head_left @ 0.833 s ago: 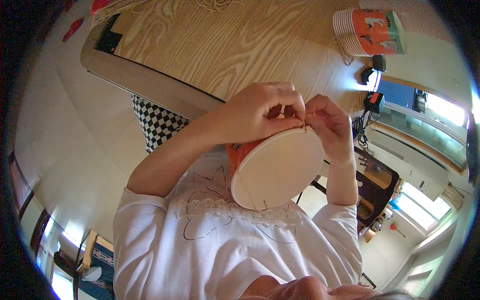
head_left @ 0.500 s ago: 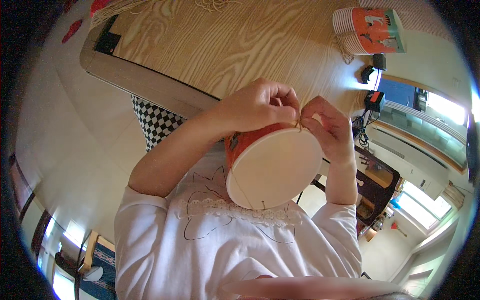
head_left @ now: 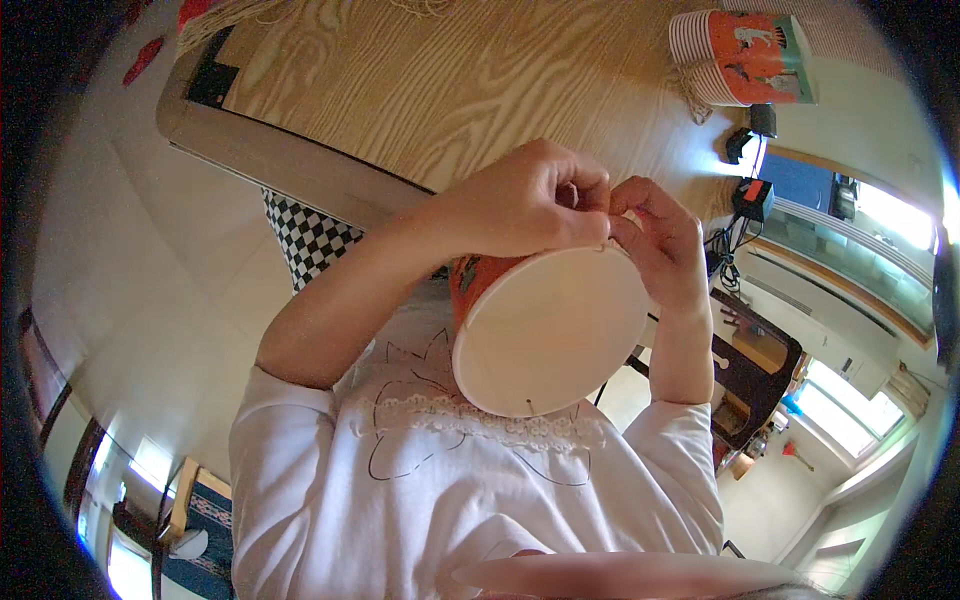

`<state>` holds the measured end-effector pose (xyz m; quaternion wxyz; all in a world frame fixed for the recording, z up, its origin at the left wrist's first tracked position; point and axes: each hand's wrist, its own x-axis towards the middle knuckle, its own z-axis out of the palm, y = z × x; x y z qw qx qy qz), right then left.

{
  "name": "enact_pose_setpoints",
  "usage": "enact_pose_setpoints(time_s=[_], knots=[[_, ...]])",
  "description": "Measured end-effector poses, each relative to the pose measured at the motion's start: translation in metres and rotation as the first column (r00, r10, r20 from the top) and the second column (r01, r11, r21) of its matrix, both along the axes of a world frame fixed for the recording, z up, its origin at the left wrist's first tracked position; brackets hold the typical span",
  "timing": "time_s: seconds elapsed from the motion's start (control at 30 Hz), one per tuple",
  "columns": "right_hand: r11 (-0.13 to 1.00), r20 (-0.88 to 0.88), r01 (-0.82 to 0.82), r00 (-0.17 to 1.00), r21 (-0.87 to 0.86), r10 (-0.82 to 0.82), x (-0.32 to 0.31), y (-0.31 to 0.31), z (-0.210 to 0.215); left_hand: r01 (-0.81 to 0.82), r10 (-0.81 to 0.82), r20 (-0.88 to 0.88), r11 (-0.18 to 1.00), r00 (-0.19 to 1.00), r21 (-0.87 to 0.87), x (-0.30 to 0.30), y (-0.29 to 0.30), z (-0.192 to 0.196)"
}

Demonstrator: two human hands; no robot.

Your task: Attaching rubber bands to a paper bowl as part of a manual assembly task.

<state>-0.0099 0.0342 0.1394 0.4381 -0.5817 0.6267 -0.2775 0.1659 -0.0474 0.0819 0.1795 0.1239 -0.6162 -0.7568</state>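
Against the front of my white shirt tilts an orange-red paper bucket (head_left: 550,335), its pale round mouth facing up toward me. A short bit of dark string shows at the lower rim (head_left: 529,408). My left hand (head_left: 545,205) arches over the far side, its thumb and fingers pinched together at the far rim. From the other side my right hand (head_left: 660,240) meets it, thumb and forefinger closed at the same spot. A thin brown string (head_left: 605,246) shows there between the fingertips; most of it is hidden by the hands.
The wood-grained table (head_left: 430,90) lies beyond my hands. At its far right are nested paper buckets (head_left: 745,57) lying on their side, with a tangle of string (head_left: 690,95). Black adapters and cables (head_left: 750,200) sit by the right edge. Loose strings (head_left: 225,22) lie far left.
Both hands have risen slightly and come closer together at the rim. The string seen across the bucket's pale mouth no longer shows there. The bucket has barely shifted.
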Motion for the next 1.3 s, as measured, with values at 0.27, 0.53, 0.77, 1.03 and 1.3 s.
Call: enact_pose_setpoints(time_s=[0.27,0.53,0.77,1.03,1.3], knots=[[0.982,-0.154,0.059,0.984,-0.177,-0.087,0.007,0.006,0.013,-0.13,0.171,-0.016,0.805,0.985,0.579,0.002,0.005,0.0],[0.941,-0.228,-0.032,0.972,-0.337,-0.049,0.011,0.006,0.017,-0.139,0.125,0.06,0.895,0.99,0.424,0.006,0.006,0.011],[0.975,-0.143,0.062,0.985,-0.212,-0.094,0.007,-0.001,0.006,-0.266,0.265,-0.029,0.963,0.964,-0.039,0.01,0.001,0.013],[0.982,-0.057,0.11,0.991,-0.152,-0.12,0.007,0.0,0.004,-0.188,0.165,-0.136,0.966,0.977,-0.176,0.027,-0.01,0.004],[0.99,-0.037,0.094,0.994,-0.102,-0.098,0.006,-0.005,0.002,-0.271,0.213,-0.192,0.892,0.958,-0.362,0.021,-0.01,0.001]])
